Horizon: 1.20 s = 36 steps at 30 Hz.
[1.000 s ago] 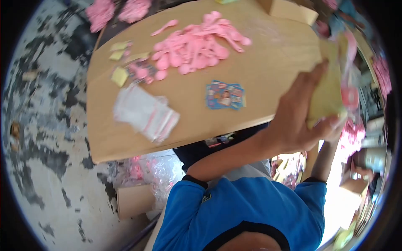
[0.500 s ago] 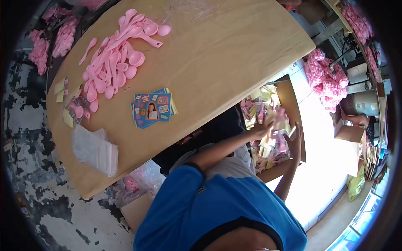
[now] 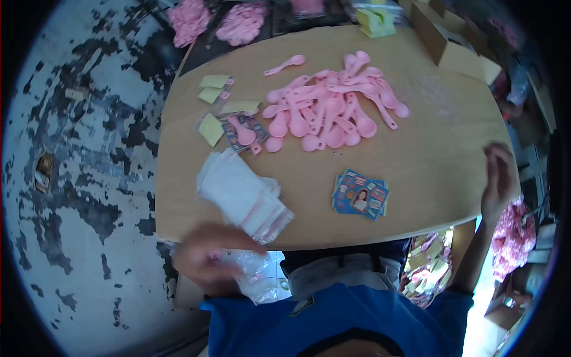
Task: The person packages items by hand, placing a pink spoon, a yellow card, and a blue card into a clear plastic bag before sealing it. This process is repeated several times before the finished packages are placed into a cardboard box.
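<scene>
My left hand [image 3: 217, 256], smeared by motion, is over the near left table edge, fingers apart, nothing visible in it. Just beyond lie clear plastic bags [image 3: 241, 190]. At the table's right edge my right hand [image 3: 499, 175] is raised with loosely bent fingers, holding nothing visible. Pink spoons [image 3: 333, 107] are heaped on the brown table [image 3: 428, 178]. A small stack of blue printed cards [image 3: 360, 196] lies nearer me. Left of the heap, a pink spoon [image 3: 244, 135] rests on a printed card beside yellow packets [image 3: 211, 130].
Below the right table edge, a box holds yellow and pink packets [image 3: 428, 265]. An open cardboard box [image 3: 443, 44] and a yellow bundle [image 3: 376, 22] are at the far side. Pink plastic bundles [image 3: 514, 238] hang low at the right.
The view has swung left. Both hands have come out of the packet box; my left hand is now at the near left edge, my right hand over the right edge.
</scene>
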Each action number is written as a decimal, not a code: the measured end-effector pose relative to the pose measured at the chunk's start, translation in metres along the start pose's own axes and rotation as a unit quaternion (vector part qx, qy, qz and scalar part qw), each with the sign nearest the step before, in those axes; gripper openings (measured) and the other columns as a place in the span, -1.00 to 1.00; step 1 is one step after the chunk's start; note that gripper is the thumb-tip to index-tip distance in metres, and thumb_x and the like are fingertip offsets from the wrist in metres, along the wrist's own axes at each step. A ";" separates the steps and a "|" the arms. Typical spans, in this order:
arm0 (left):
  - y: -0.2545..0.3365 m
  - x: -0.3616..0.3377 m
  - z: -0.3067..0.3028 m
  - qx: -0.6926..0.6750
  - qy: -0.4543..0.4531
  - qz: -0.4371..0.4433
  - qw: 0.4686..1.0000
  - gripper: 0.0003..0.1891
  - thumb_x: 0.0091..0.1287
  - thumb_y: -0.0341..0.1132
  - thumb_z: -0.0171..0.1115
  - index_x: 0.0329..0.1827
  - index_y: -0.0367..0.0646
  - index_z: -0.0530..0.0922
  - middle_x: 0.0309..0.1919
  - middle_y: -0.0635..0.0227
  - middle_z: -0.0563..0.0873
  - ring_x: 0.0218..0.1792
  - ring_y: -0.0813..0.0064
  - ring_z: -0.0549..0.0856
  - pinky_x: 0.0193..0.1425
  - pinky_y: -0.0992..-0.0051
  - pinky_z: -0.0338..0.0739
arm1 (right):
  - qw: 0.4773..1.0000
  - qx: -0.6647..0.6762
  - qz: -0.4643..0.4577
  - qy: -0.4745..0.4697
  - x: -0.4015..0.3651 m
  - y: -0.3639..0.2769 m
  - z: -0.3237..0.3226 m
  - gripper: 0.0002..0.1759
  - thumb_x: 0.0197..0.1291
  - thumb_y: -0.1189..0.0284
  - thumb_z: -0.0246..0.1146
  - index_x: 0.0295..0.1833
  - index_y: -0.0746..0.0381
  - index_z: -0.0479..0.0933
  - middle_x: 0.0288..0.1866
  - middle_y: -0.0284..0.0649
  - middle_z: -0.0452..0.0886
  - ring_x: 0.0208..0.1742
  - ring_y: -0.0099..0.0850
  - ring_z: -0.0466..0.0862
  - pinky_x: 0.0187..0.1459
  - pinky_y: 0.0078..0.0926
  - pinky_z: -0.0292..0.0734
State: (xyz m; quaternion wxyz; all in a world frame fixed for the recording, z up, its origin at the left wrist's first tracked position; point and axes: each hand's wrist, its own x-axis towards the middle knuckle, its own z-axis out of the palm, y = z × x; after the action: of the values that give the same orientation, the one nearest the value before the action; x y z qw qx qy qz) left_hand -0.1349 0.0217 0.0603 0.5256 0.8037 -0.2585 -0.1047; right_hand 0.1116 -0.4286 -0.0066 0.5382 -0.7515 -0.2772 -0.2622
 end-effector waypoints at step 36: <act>-0.171 0.001 -0.266 -0.114 0.441 -0.138 0.879 -0.49 0.21 -0.60 0.32 0.25 -0.28 0.45 -0.01 0.23 0.69 -0.04 0.45 0.71 0.02 0.49 0.65 | 0.881 0.118 -0.122 -0.441 0.091 -0.084 0.410 -0.56 -0.09 0.56 0.37 -0.01 0.20 0.49 -0.08 -0.07 0.57 -0.11 -0.24 0.64 -0.14 -0.29 0.56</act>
State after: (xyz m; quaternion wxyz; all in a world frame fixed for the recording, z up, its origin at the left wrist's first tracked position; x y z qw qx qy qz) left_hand 0.0347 0.2854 0.0200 0.6536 0.7286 0.1275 0.1602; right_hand 0.1568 -0.0025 -0.0043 0.4092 -0.6803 -0.6044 0.0672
